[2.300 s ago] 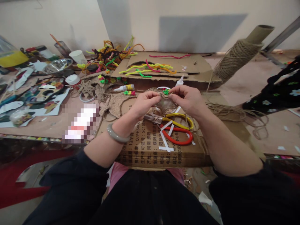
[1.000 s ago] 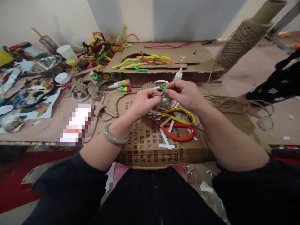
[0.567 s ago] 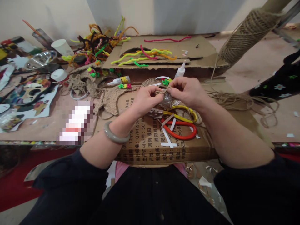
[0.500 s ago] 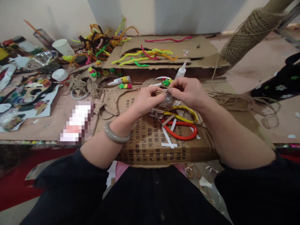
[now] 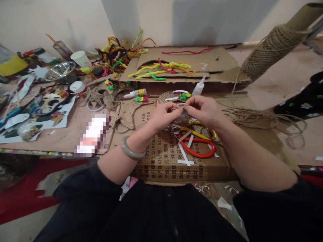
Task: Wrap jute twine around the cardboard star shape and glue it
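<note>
My left hand (image 5: 163, 116) and my right hand (image 5: 204, 110) meet over a flat cardboard box (image 5: 161, 158) on my lap. Both pinch a small clear round piece (image 5: 183, 117) with jute twine wound on it, fingertips closed at its top. A grey bangle (image 5: 131, 151) rings my left wrist. Under the hands lie scissors with yellow (image 5: 202, 133) and red (image 5: 202, 151) handles and white paper strips (image 5: 184, 156). A coiled twine disc with a green pipe-cleaner flower (image 5: 185, 96) lies just beyond the fingers.
A big twine spool (image 5: 267, 53) leans at the right, loose twine (image 5: 254, 118) trailing from it. Two glue bottles (image 5: 136, 93) (image 5: 198, 88), pipe cleaners (image 5: 161, 69) on cardboard sheets, a white cup (image 5: 80, 58), paper cutouts (image 5: 47, 107) crowd the back and left.
My hands keep pinching the twine-wrapped piece with small finger shifts. The view has tilted down and slightly left, so everything sits a little lower and to the right in the picture.
</note>
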### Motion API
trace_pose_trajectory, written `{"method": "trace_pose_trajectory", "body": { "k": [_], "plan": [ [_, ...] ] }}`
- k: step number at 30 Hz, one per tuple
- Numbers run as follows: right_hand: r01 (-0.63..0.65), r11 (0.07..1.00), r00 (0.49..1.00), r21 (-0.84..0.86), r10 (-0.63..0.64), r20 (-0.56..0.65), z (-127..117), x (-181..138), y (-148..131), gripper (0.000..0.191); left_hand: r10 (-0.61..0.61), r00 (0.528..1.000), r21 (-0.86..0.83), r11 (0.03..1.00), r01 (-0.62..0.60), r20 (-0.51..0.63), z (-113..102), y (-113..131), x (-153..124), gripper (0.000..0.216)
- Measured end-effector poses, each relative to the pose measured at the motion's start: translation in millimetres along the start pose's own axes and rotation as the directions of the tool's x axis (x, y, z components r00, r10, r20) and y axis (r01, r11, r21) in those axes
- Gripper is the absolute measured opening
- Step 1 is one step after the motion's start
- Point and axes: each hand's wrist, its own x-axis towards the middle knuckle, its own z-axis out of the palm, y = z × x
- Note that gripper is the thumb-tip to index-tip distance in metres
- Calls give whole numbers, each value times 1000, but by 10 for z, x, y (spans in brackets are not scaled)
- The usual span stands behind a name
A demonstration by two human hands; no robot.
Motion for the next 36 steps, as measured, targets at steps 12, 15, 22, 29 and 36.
{"method": "trace_pose_trajectory", "body": {
  "k": [12, 15, 22, 29, 36],
  "plan": [
    [75, 994, 997, -78, -76, -21, -9, -11, 79, 10, 61, 998, 60, 996, -61, 3, -26, -7, -4, 12],
    [94, 993, 995, -75, -96, -25, -7, -8, 108, 9, 69, 998, 35, 997, -69, 13, -21, 16, -8, 11],
    [130, 989, 988, -66, -135, -77, 13, 11, 104, 9, 161, 987, 72, 984, -160, -7, -18, 13, -16, 7],
    [197, 972, 975, -131, -209, -81, -3, 17, 114, 10, 252, 966, 95, 964, -246, -53, -3, -7, -27, 7],
    [250, 963, 965, -99, -256, -58, 11, 7, 40, 11, 280, 955, 133, 955, -266, -101, -20, 30, -65, 8]
  ]
}}
